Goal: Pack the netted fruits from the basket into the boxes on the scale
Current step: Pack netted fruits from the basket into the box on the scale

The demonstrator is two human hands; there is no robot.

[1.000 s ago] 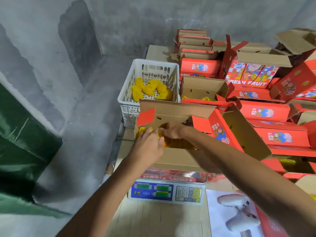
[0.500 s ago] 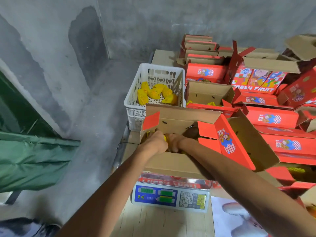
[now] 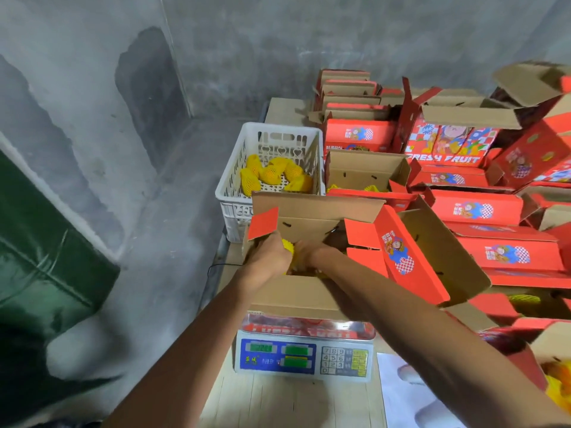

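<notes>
Fingers of both hands, left (image 3: 268, 257) and right (image 3: 312, 253), reach inside the box (image 3: 296, 296) on the scale (image 3: 304, 356), around yellow netted fruit (image 3: 289, 247); their curl is hidden. Seat fruit snugly. More wait in the basket (image 3: 234, 180) at 11 o'clock.

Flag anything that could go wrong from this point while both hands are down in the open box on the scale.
1. Both hands, left and right, press into the open box on the scale, so any weight read now would likely be off.
2. The box overhangs the scale's platform, so a push on one side might tip it.
3. The raised flap stands between the box and the white basket; reaching over for more netted fruits could snag it.
</notes>
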